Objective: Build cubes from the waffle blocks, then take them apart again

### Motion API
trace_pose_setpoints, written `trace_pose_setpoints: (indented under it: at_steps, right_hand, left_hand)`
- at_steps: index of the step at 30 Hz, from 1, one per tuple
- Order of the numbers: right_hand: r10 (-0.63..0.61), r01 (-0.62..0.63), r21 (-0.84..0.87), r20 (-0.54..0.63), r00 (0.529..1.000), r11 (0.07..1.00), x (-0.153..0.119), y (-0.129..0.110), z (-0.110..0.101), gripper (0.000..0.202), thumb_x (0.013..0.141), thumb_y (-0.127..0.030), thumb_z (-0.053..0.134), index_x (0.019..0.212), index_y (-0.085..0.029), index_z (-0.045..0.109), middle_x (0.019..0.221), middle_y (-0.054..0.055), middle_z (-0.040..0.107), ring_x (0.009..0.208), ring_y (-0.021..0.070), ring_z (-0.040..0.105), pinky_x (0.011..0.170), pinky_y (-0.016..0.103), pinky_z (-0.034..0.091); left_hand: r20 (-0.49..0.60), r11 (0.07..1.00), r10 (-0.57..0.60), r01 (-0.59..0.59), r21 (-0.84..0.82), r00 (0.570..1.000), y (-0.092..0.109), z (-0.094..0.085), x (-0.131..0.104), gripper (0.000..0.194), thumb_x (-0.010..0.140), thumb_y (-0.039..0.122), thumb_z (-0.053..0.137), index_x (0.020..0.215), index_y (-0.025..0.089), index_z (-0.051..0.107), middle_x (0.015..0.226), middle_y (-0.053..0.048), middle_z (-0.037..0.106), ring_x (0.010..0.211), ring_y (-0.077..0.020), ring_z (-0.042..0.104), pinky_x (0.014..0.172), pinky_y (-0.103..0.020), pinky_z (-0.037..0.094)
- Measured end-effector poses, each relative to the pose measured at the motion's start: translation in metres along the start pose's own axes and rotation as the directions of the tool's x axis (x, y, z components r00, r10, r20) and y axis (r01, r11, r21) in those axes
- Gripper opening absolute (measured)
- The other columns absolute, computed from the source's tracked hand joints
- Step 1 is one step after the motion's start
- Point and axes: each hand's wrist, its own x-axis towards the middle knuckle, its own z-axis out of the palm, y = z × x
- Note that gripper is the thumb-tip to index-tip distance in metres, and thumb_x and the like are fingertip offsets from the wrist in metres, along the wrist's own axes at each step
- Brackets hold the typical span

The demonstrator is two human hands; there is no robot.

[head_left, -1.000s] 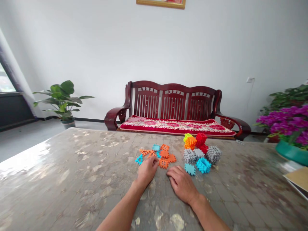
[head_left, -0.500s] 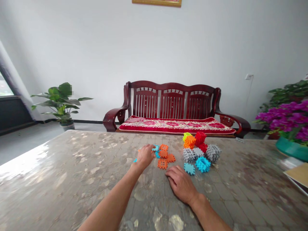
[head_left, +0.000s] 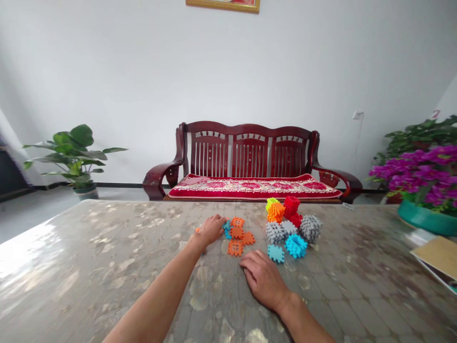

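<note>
My left hand reaches over a small group of flat interlocking toy tiles, fingers extended, with its fingertips at the edge of the blue tiles. Its palm covers part of the table, and an orange tile peeks out on its far left. Several orange tiles lie just right of the fingertips, some with window cut-outs. My right hand rests palm down on the table, fingers lying loosely, close below the orange tiles. A flat teal tile lies just beyond it. I see nothing held in either hand.
Assembled blocks stand to the right: blue, grey, orange, red and yellow-green. A flower pot and a tan board sit at the table's right. A wooden bench stands behind.
The view has shifted slightly, moving the scene left. My left hand still lies over the tiles; the blue bit by its wrist is now almost hidden. My right hand stays resting in place.
</note>
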Motion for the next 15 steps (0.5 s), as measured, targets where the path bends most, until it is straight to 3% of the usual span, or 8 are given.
trace_pose_setpoints:
  at_steps: [7,12,15]
  right_hand:
    - [-0.011,0.011,-0.017,-0.025,1.000,1.000,-0.001,0.000,0.001,0.018,0.088,-0.011,0.052,0.093,-0.023,0.065,0.094,0.002,0.063,0.091,0.0174,0.053,0.083,0.032,0.044]
    - [-0.009,0.008,-0.023,-0.030,1.000,1.000,0.000,-0.002,0.000,0.018,0.088,-0.010,0.052,0.092,-0.023,0.065,0.093,0.001,0.064,0.091,0.0171,0.054,0.083,0.031,0.045]
    - [-0.015,0.015,-0.021,-0.040,0.999,1.000,0.000,-0.002,-0.001,0.018,0.087,-0.011,0.053,0.091,-0.023,0.065,0.091,0.002,0.065,0.090,0.0170,0.055,0.081,0.031,0.046]
  left_hand:
    - [-0.081,0.992,-0.103,0.096,-0.087,0.991,0.002,-0.007,-0.011,0.015,0.089,0.027,0.050,0.091,0.021,0.064,0.100,-0.009,0.067,0.101,-0.0224,0.062,0.092,-0.032,0.041]
    - [-0.193,0.923,-0.274,0.200,-0.329,0.942,0.000,-0.011,-0.012,0.022,0.092,0.031,0.043,0.084,0.021,0.061,0.091,-0.008,0.069,0.094,-0.0204,0.062,0.085,-0.030,0.041]
    - [-0.177,0.820,-0.366,0.226,-0.525,0.914,0.006,-0.007,-0.014,0.033,0.093,0.041,0.037,0.078,0.019,0.058,0.078,-0.006,0.067,0.082,-0.0183,0.064,0.073,-0.026,0.045]
